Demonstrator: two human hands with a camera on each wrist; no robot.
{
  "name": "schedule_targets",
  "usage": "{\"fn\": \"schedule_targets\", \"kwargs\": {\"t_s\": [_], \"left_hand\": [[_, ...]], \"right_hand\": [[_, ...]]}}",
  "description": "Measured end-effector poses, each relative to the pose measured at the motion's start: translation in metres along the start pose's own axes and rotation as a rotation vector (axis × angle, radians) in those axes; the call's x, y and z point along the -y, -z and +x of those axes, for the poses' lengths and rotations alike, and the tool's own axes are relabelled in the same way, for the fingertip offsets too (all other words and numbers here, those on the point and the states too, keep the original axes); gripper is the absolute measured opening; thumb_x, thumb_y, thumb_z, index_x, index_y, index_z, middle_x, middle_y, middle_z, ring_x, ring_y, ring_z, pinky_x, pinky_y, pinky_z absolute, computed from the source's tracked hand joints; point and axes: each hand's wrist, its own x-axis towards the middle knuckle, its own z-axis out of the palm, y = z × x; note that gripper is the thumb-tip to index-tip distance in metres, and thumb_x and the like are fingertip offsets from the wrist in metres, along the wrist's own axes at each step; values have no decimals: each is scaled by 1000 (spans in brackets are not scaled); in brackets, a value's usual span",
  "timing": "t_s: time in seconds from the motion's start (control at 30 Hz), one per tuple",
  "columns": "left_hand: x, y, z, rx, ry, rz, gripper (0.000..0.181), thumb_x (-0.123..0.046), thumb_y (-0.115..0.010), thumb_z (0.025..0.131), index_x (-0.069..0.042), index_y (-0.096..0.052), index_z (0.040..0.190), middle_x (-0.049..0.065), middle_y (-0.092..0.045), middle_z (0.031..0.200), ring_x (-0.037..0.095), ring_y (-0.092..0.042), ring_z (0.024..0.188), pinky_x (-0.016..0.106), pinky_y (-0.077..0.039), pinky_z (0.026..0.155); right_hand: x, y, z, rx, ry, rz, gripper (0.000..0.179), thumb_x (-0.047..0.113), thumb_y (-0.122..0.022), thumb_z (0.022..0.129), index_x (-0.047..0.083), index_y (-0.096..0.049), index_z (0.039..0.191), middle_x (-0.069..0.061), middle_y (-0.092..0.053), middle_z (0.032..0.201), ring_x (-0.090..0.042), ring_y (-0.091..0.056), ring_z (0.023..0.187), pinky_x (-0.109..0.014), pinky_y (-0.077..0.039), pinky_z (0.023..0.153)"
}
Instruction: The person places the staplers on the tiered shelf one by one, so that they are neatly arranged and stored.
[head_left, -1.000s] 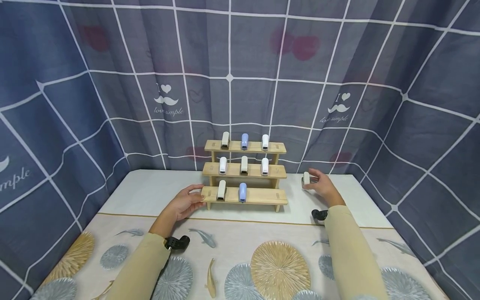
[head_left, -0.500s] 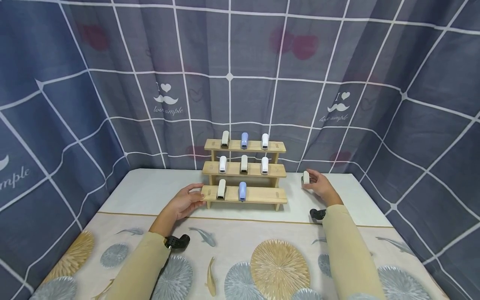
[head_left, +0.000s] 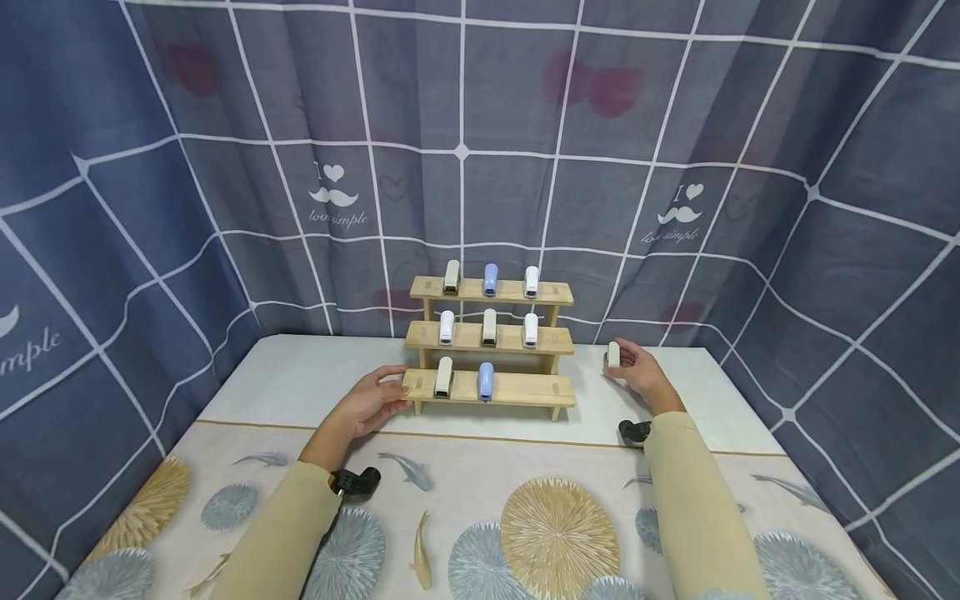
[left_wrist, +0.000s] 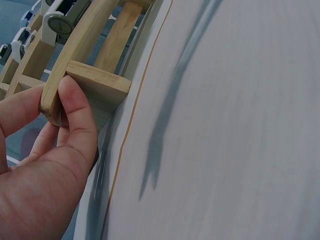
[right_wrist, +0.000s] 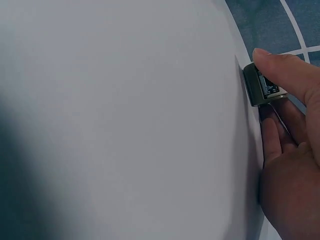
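Note:
A three-tier wooden display rack [head_left: 536, 390] stands on the white part of the table. My left hand [head_left: 372, 404] pinches the left end of its lowest board; in the left wrist view the fingers [left_wrist: 77, 107] close on that board's end. To the right of the rack, my right hand [head_left: 641, 375] holds a small beige stapler [head_left: 613, 355] between thumb and fingers. In the right wrist view this stapler [right_wrist: 255, 86] sits at the white surface; whether it touches is unclear. The bottom tier carries a beige stapler [head_left: 443, 377] and a blue stapler [head_left: 486, 381], both left of its bare right end.
On the middle tier are a white stapler [head_left: 447, 327], a beige one and another white one. The top tier bears a beige stapler [head_left: 452, 277], a blue one and a white one. A dark checked curtain [head_left: 420, 200] hangs behind and at both sides. Patterned cloth [head_left: 480, 492] covers the front.

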Motion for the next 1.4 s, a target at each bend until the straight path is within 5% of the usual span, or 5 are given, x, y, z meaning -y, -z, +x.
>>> {"fn": "schedule_targets", "kwargs": {"t_s": [1.4], "left_hand": [[1,2,1,30,-14,23,68,9,-54,98,4,-22,158,6,-64,104,12,-68,85,20,-61,76]], "right_hand": [[6,-6,-16,-47,25,-75,85,11,-78,91,0,-28,159,-29,-43,154,-44,-41,144,-53,-34,124]]}}
